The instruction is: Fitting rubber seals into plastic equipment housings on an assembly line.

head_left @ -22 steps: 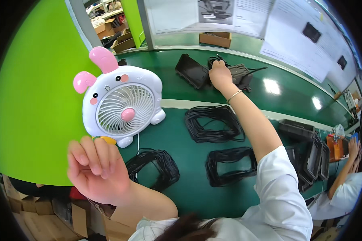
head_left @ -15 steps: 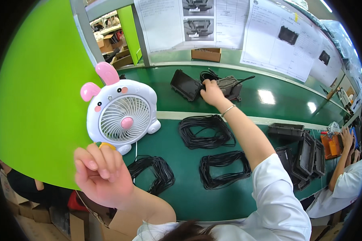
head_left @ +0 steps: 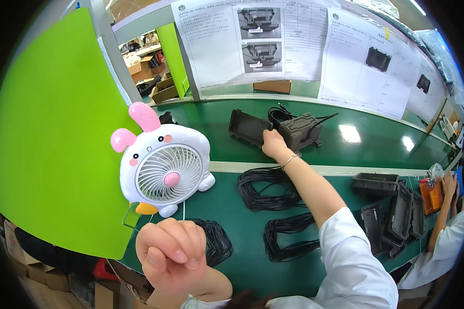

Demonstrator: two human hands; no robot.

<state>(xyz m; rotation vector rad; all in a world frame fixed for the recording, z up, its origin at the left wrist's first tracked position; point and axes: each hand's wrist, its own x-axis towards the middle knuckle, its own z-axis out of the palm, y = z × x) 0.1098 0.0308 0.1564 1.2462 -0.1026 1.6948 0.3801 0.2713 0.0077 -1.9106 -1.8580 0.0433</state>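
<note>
On the green shelf at the back, a dark grey hinged plastic case lies opened out: a shallow half (head_left: 249, 128) on the left, a deeper boxy half (head_left: 300, 130) on the right. My right hand (head_left: 277, 145) grips its near edge where the halves meet, fingertips partly hidden behind that edge. A coiled black cable (head_left: 279, 114) sits behind, and a thin black rod or lead sticks out rightward. My left hand (head_left: 172, 255) is raised in front of the fan, fingers curled closed, with nothing visible in them.
A white rabbit-shaped fan (head_left: 165, 165) stands at left beside a green panel (head_left: 56, 139). Bundles of black cable (head_left: 268, 188) lie on the green table. Several dark case shells (head_left: 399, 211) are piled at right, near a co-worker's hands (head_left: 450, 188). Printed sheets (head_left: 366, 62) hang behind.
The whole view has shifted. My left hand has moved rightward and lower, still curled. My right hand has come slightly nearer, and the case has turned a little on the shelf.
</note>
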